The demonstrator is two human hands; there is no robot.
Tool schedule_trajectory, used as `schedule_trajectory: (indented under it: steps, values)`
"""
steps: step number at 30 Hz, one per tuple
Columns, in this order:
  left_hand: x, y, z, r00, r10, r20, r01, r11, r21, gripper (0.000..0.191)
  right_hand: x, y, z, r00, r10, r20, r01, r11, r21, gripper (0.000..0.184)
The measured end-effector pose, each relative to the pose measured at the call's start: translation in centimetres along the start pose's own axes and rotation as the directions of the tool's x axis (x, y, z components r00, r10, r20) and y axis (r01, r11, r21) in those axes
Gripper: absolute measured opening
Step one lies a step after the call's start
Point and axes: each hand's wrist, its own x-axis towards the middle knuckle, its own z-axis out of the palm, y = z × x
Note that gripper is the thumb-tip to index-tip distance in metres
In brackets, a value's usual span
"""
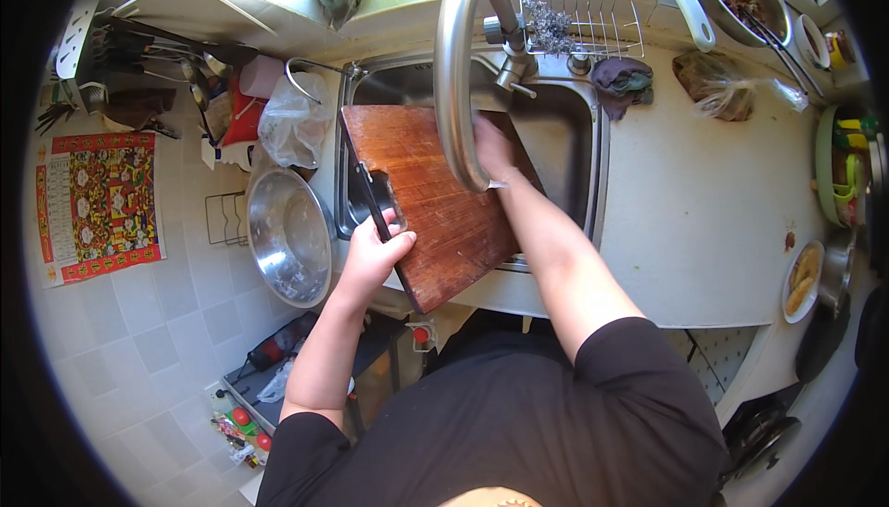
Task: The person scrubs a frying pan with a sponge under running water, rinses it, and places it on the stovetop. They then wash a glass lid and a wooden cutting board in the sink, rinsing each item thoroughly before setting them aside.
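My left hand (371, 250) grips a wooden cutting board (437, 215) by the cut-out handle in its left side, thumb on the upper face. The reddish-brown board is scuffed and tilted over the stainless steel sink (603, 167), sticking out past its front rim. My right hand (494, 149) is at the upper right part of the board, blurred. Its fingers are partly hidden behind the curved metal faucet (451, 76), which arches over the board. Whether water runs from the spout is hard to tell.
A metal basin (290, 236) stands left of the sink, beside a plastic bag (295, 121). A wire rack (611, 24) holding a steel scrubber (549, 24) sits behind the faucet. Right lie a dark cloth (623, 83), a bagged item (719, 83) and a plate of food (804, 281).
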Motion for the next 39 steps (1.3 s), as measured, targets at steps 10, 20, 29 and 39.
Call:
schedule_trajectory:
  steps: [10,20,29,39]
  values:
    - [0.8,-2.0,2.0,0.987,-0.159,-0.020,0.121,0.821,-0.557,0.043,-13.6,-1.6,-1.3,0.992,-0.091,-0.083,0.090,0.996,-0.009,0.039]
    - [4.9,-1.1,2.7,0.988,-0.131,-0.082,0.039,0.725,-0.688,0.032,-16.3,-7.6,-5.7,0.934,-0.291,0.208,0.286,0.957,0.053,0.037]
    - [5.4,4.3,12.7,0.962,-0.121,-0.247,-0.066,0.770,-0.635,0.031,-9.6,-3.1,-17.0,0.998,0.054,-0.043,-0.054,0.999,0.001,0.031]
    - [6.4,5.0,12.3,0.984,-0.093,-0.151,-0.034,0.737,-0.675,0.034,-7.5,-11.5,-20.1,0.919,-0.349,-0.185,0.340,0.937,-0.081,0.025]
